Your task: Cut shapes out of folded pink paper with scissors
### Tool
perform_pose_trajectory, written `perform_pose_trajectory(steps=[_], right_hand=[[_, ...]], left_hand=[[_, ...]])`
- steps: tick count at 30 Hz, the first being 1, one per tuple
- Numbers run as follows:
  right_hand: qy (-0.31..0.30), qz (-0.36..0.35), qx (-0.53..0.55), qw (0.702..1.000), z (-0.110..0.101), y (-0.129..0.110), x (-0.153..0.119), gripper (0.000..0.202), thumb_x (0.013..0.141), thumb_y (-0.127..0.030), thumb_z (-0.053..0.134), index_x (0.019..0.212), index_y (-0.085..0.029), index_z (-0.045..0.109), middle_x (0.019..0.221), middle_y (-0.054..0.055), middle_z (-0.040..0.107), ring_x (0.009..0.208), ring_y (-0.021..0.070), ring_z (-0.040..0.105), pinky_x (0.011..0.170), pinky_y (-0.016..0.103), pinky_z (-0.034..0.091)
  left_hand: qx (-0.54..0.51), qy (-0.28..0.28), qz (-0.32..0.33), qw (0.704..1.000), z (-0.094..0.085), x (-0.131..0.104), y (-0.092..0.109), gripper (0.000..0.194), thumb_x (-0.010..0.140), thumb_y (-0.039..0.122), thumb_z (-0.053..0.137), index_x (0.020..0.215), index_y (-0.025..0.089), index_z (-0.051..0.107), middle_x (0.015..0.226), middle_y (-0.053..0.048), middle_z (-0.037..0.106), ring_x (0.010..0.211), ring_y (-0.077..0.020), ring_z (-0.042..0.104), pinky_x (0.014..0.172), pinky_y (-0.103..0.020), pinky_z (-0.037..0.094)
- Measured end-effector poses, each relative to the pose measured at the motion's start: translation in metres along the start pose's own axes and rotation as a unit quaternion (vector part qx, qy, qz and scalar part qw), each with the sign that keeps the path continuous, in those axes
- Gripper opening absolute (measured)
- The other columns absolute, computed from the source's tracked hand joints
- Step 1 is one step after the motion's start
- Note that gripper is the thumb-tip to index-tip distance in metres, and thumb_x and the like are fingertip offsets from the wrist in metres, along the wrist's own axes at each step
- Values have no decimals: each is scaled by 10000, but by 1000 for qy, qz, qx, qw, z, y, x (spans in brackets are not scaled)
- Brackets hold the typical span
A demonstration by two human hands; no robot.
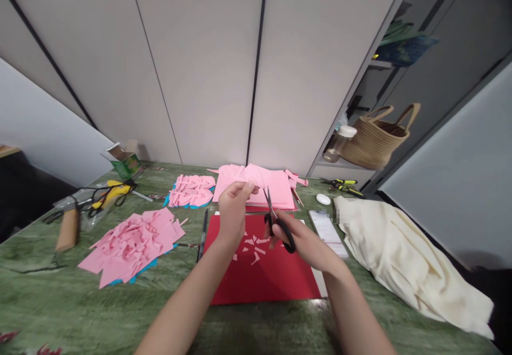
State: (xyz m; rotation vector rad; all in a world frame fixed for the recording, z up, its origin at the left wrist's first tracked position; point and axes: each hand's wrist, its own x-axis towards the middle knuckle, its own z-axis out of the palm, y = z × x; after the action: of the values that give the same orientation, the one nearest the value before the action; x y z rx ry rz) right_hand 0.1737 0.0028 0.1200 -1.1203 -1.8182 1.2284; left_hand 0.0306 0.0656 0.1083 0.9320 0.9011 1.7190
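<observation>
My left hand pinches a small piece of pink paper in front of me; much of its outline blends with the pink sheets behind. My right hand grips black-handled scissors, whose blades are parted and point up beside the paper. Below both hands lies a red sheet with several small pink scraps scattered on it. Behind the hands rests a stack of pink sheets.
Left on the green table are a pile of pink offcuts, pink cutouts, a yellow tool and a green box. To the right are a phone, a white case, pliers and cream cloth.
</observation>
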Motion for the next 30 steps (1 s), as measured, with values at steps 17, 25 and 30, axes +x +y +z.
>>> perform_pose_trajectory(steps=[17, 25, 30], right_hand=[[16, 11, -13, 1000, -6, -1, -1, 255, 888, -451, 441, 858, -208, 511, 655, -29, 565, 664, 160, 568, 619, 270, 394], [19, 13, -21, 1000, -7, -1, -2, 259, 882, -451, 452, 862, -203, 522, 685, -12, 606, 654, 158, 557, 584, 259, 381], [19, 11, -16, 1000, -7, -1, -2, 256, 886, -456, 440, 857, -210, 505, 660, -27, 565, 656, 159, 556, 599, 264, 383]], left_hand=[[73, -43, -16, 996, 5, -7, 3, 205, 704, 331, 643, 635, 139, 633, 643, -42, 665, 658, -145, 601, 702, -282, 432], [82, -45, -6, 996, 5, -10, 8, 192, 710, 324, 641, 638, 146, 642, 652, -43, 673, 665, -148, 602, 696, -275, 427], [93, -55, 3, 994, 4, -10, 8, 197, 719, 326, 635, 629, 150, 638, 649, -36, 668, 668, -149, 600, 690, -273, 427]])
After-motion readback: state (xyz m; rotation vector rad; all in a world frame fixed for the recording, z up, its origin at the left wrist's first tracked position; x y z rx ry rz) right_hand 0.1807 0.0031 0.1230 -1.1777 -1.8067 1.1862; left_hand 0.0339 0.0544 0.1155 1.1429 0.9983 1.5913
